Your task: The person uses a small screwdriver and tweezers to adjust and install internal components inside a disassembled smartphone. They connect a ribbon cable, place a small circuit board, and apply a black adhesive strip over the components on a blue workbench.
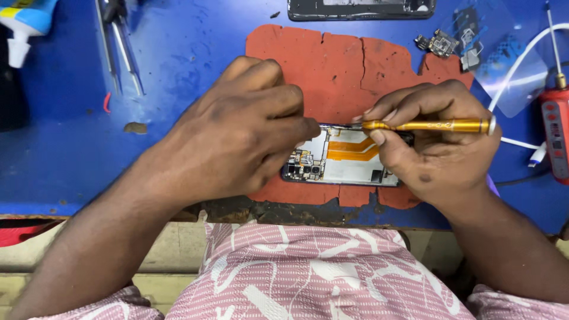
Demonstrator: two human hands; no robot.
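Note:
An opened phone with its back off lies on a cracked red mat; an orange flex cable and small boards show inside. My left hand rests over the phone's left end, fingertips touching its upper edge. My right hand holds a gold screwdriver lying nearly level, its tip at the phone's top edge near my left fingertips.
The blue worktable carries metal tweezers at upper left, a bottle in the corner, another phone frame at the top, small circuit parts, a clear film, a white cable and a red tool at right.

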